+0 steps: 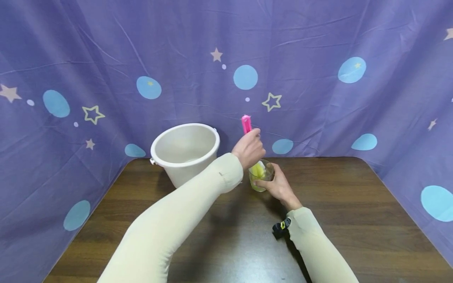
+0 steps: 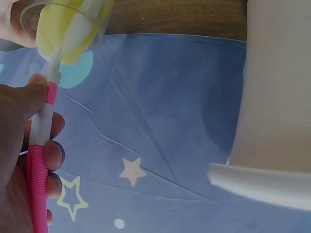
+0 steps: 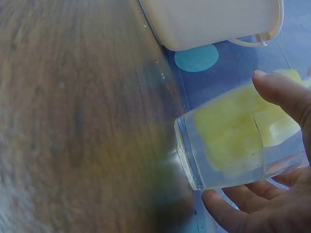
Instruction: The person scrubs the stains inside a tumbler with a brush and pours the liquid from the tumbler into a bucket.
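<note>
A cup brush with a pink and white handle (image 1: 246, 124) is gripped in my left hand (image 1: 249, 149), the thumb pressed along the white part in the left wrist view. Its yellow and white sponge head (image 2: 73, 30) sits inside a clear drinking glass (image 3: 228, 141). My right hand (image 1: 280, 185) holds that glass around its side, thumb on one side and fingers on the other. The glass is low over the table's far part; whether its base touches the wood I cannot tell. The left hand hides the middle of the brush in the head view.
A white bucket (image 1: 187, 167) stands left of the glass at the back of the brown wooden table (image 1: 339, 220), close to my left forearm. Behind the table hangs a purple curtain (image 1: 184, 47) with stars and blue dots. A black camera (image 1: 280, 228) is strapped at my right wrist.
</note>
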### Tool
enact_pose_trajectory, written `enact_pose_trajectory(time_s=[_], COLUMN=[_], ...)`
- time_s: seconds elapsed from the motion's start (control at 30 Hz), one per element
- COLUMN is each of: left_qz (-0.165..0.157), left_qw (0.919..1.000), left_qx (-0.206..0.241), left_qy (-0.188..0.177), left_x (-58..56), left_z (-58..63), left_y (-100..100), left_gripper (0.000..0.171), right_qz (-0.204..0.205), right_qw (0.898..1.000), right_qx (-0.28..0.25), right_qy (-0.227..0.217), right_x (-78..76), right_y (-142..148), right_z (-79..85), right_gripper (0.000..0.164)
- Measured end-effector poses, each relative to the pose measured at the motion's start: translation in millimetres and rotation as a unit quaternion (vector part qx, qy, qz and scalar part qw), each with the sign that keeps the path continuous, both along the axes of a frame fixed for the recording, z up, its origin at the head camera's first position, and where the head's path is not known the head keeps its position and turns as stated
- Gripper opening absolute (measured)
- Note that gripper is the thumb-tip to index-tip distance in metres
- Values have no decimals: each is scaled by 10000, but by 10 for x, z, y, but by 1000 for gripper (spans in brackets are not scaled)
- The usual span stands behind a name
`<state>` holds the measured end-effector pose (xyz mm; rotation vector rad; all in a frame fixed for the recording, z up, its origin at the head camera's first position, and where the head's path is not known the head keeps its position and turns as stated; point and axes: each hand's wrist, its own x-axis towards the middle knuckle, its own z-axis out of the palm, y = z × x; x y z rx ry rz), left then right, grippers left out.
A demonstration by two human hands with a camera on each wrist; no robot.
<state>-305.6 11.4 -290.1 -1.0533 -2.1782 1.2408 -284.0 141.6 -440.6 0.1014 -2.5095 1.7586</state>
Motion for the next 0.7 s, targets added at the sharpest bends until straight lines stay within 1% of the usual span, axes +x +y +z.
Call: enact_pose_trajectory(time_s=[0.13,0.27,0.4,0.5,0.7], left_qz=[42,113,173,203,311], left_qw=[9990,9953,9911,9876,9796], left_qx=[440,961,1321,1554,1966], left_qy=[6,-23,-23,-84,-279], left_x=[29,61,97,121,176], left_z=[-24,-62,-100,-125,-174], left_y=[-115,-222,-293,-322,-353], left_gripper=[18,15,16,18,16], right_qz=[-1,-20,-12,-8,-56], right_qw=[10000,9999,9999,9999,9999], right_qx=[34,10,-53,-103,-123], right_qy=[50,100,93,97,101], right_x=[-17,-17,-11,-14,-8], right_y=[-30,-32,-26,-23,-3], right_z=[-11,-19,-25,-30,-28], right_gripper=[89,88,88,88,89])
